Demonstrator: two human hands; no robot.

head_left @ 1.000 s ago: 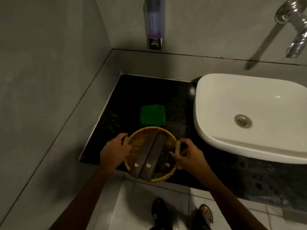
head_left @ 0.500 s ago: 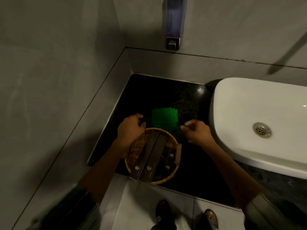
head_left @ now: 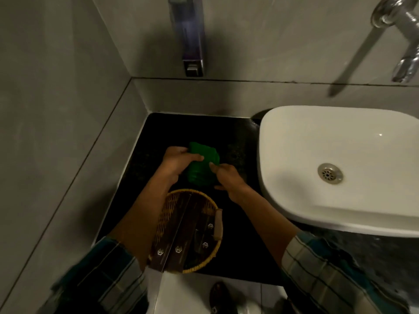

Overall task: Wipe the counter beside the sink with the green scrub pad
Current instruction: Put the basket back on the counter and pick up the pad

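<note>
The green scrub pad (head_left: 202, 166) is in the middle of the black counter (head_left: 163, 130), left of the white sink (head_left: 335, 137). My left hand (head_left: 179, 163) grips the pad's left side, thumb over its top. My right hand (head_left: 229, 179) holds the pad's right edge with the fingertips. The pad looks bent and lifted between both hands; whether it still touches the counter I cannot tell.
A round wicker basket (head_left: 166, 214) with dark flat boxes (head_left: 181, 232) sits at the counter's front edge, under my left forearm. A soap dispenser (head_left: 189, 39) hangs on the back wall. A chrome tap (head_left: 399, 28) is at the top right. Grey walls close the left and back.
Both hands let go of the basket, moved forward over it and took hold of the green pad. The pad went from lying flat to being bunched between them.
</note>
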